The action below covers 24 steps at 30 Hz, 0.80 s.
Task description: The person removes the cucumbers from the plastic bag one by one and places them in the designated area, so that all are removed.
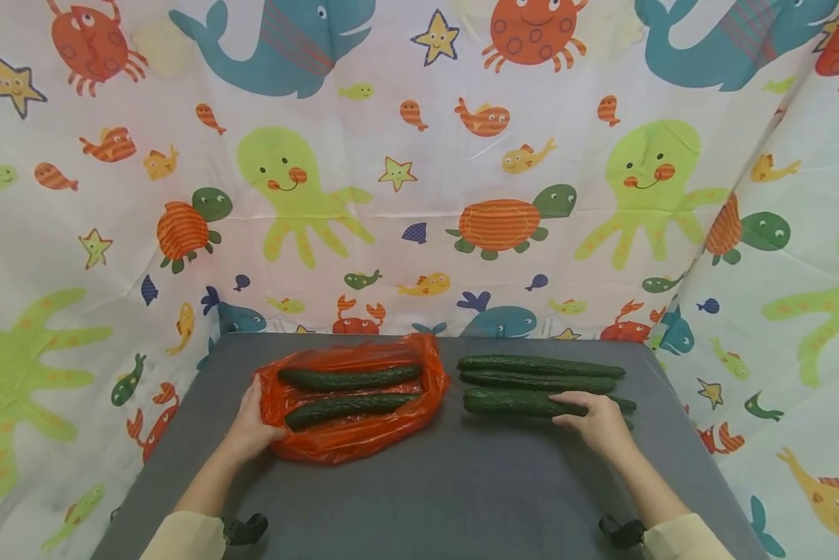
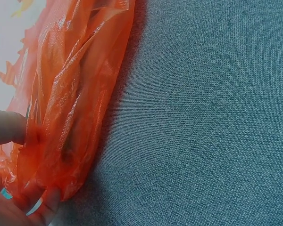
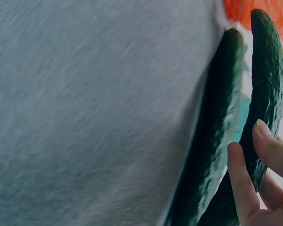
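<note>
An orange-red plastic bag (image 1: 352,450) lies spread on the left half of the table with two cucumbers (image 1: 349,379) in its mouth. My left hand (image 1: 251,426) grips the bag's left side; in the left wrist view the fingers (image 2: 49,205) show at the thin plastic. Over on the right, my right hand (image 1: 597,420) holds a cucumber (image 1: 506,401) near its right end, thumb and fingers around it. The right wrist view shows this cucumber raised beside another cucumber (image 3: 217,113) that lies on the table.
Two more cucumbers (image 1: 541,373) lie side by side just behind the held one. The grey table (image 1: 419,505) is enclosed at the back and sides by a curtain (image 1: 419,295) printed with sea animals. A dark strap (image 1: 622,533) sits at each wrist.
</note>
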Each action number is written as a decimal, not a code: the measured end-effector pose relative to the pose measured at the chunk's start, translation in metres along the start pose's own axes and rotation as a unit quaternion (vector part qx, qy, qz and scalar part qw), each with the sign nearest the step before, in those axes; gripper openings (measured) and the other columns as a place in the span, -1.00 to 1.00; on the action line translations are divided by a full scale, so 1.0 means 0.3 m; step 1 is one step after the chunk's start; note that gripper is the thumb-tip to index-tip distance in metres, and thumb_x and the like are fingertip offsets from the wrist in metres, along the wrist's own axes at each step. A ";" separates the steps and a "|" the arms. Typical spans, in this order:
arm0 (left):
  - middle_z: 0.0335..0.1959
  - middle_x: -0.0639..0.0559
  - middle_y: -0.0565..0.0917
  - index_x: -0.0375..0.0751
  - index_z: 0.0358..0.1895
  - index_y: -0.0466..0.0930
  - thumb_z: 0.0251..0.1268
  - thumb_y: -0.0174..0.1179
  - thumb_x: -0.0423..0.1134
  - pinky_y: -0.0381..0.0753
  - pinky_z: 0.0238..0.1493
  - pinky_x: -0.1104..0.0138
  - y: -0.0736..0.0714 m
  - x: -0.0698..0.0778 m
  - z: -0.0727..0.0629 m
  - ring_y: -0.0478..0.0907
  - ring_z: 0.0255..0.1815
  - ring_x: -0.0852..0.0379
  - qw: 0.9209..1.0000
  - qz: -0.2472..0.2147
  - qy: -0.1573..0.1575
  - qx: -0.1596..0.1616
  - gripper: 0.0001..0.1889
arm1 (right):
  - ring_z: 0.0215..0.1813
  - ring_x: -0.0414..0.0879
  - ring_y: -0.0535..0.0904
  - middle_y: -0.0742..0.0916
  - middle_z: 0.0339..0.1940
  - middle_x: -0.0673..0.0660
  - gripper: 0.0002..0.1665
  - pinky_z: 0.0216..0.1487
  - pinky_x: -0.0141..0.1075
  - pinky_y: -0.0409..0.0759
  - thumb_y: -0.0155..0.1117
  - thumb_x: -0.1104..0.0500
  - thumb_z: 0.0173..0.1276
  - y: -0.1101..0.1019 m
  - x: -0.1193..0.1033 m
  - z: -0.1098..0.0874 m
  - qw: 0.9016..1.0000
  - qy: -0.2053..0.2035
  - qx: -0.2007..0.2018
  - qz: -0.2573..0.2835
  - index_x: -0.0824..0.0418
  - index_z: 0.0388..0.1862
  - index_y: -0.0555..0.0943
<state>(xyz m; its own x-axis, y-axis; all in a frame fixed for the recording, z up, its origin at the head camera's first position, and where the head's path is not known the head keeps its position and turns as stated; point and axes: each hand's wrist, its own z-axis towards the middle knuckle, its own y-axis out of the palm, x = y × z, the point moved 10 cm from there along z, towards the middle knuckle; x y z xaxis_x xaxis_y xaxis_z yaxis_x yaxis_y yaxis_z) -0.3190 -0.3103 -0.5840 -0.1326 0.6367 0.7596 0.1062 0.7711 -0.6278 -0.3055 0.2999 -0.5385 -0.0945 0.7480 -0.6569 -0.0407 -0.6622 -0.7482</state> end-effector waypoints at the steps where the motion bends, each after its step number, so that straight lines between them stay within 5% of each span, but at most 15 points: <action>1: 0.62 -0.41 -0.31 -0.16 0.61 -0.60 -0.10 0.46 -0.40 -0.06 0.49 -0.33 -0.001 0.003 0.000 -0.18 0.58 -0.48 1.000 0.000 0.002 0.000 0.41 | -0.10 0.09 0.73 0.75 0.15 0.22 -0.56 -0.35 -0.24 0.60 0.55 0.15 0.16 0.005 0.013 0.000 1.000 0.007 -0.008 0.000 0.00 0.07 0.77; 5: 0.62 -0.42 -0.32 -0.16 0.60 -0.61 -0.09 0.45 -0.41 -0.06 0.50 -0.33 -0.003 0.011 -0.003 -0.18 0.58 -0.48 1.000 -0.003 0.005 0.000 0.41 | -0.29 -0.10 0.68 0.72 0.19 0.27 -0.55 -0.41 -0.27 0.52 0.53 0.15 0.17 0.033 0.052 0.003 0.999 0.033 -0.039 0.008 0.02 0.10 0.76; 9: 0.63 -0.40 -0.33 -0.17 0.60 -0.61 -0.11 0.46 -0.40 -0.07 0.51 -0.32 -0.001 0.008 -0.002 -0.20 0.59 -0.45 1.000 -0.005 0.006 0.000 0.42 | -0.13 0.00 0.74 0.71 0.21 0.28 -0.54 -0.35 -0.23 0.59 0.53 0.15 0.18 0.052 0.077 0.006 0.998 0.044 -0.051 0.009 0.02 0.11 0.75; 16: 0.63 -0.40 -0.33 -0.18 0.60 -0.60 -0.13 0.46 -0.40 -0.10 0.51 -0.33 0.008 0.008 0.008 -0.22 0.59 -0.45 1.000 -0.007 0.006 0.000 0.42 | 0.19 0.31 0.59 0.72 0.10 0.24 -0.58 0.07 0.17 0.60 0.56 0.21 0.12 0.065 0.042 0.017 0.997 -0.021 -0.039 -0.064 0.11 0.01 0.78; 24: 0.63 -0.39 -0.29 -0.16 0.61 -0.57 -0.11 0.47 -0.40 -0.07 0.50 -0.33 -0.007 0.007 0.001 -0.19 0.59 -0.44 1.000 -0.007 0.012 0.004 0.41 | 0.14 0.30 0.52 0.60 0.10 0.28 -0.57 0.00 0.17 0.57 0.54 0.27 0.13 0.083 0.012 0.019 0.995 -0.040 -0.016 -0.094 0.17 0.04 0.76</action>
<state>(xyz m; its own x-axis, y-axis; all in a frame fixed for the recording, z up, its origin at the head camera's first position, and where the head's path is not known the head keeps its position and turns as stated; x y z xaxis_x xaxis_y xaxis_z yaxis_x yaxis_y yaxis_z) -0.3199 -0.3107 -0.5812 -0.1097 0.6257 0.7723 0.0965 0.7800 -0.6183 -0.3124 0.2857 -0.5589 -0.1666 0.8515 -0.4972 -0.0341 -0.5089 -0.8601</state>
